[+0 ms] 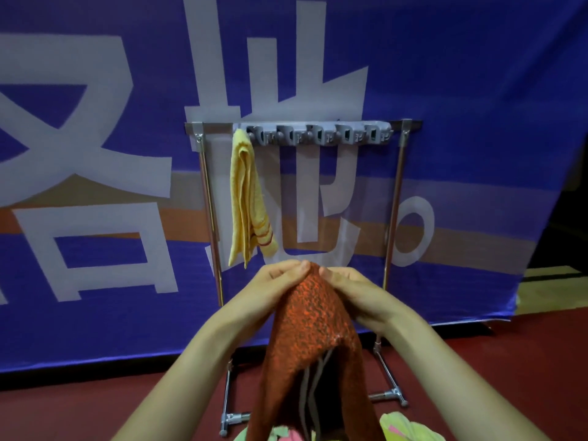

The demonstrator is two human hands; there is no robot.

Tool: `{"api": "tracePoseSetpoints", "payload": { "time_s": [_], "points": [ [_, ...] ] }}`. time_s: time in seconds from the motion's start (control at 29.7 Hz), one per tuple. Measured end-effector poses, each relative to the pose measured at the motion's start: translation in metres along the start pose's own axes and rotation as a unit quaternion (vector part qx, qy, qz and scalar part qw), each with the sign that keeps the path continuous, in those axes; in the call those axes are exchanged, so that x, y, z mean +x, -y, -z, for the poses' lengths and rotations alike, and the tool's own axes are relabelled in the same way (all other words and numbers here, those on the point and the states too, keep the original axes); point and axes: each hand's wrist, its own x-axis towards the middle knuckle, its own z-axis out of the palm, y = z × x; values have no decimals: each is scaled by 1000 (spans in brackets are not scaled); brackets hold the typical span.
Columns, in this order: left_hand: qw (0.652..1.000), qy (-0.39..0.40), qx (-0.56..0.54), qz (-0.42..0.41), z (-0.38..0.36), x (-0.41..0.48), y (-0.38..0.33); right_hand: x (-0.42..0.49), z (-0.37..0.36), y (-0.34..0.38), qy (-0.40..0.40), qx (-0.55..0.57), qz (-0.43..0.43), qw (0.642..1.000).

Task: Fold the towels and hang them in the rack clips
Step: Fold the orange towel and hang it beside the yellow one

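Near the camera, in the middle, the left hand (280,278) and the right hand (353,291) both pinch the top of a red towel (313,338), one from each side, with the fingertips almost meeting. This towel hangs down between the forearms and shows grey stripes lower down. Farther away stands a metal rack (394,198) with a row of grey clips (318,135) on its top bar. A folded yellow towel (249,202) hangs from the leftmost clip. Behind the rack hangs a blue banner (477,90) with large white characters. Green and pink cloth (404,426) lies at the near edge, above the dark red floor (95,409).
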Motion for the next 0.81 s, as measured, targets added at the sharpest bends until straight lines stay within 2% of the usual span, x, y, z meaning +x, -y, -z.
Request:
{"api": "tracePoseSetpoints", "payload": {
  "time_s": [0.13,0.37,0.51,0.64,0.81],
  "points": [
    [1000,5,15,0,4,23,-13,10,2,17,-42,52,44,997],
    [999,11,4,-29,26,80,-47,55,26,55,-71,14,61,996],
    [998,-30,-19,-57,47,127,-60,97,47,77,-88,-2,73,993],
    [990,-108,-71,-60,67,175,-66,147,63,96,-123,11,120,985],
    [978,-151,-106,-98,101,238,-68,217,80,121,-166,19,136,977]
  ]
}}
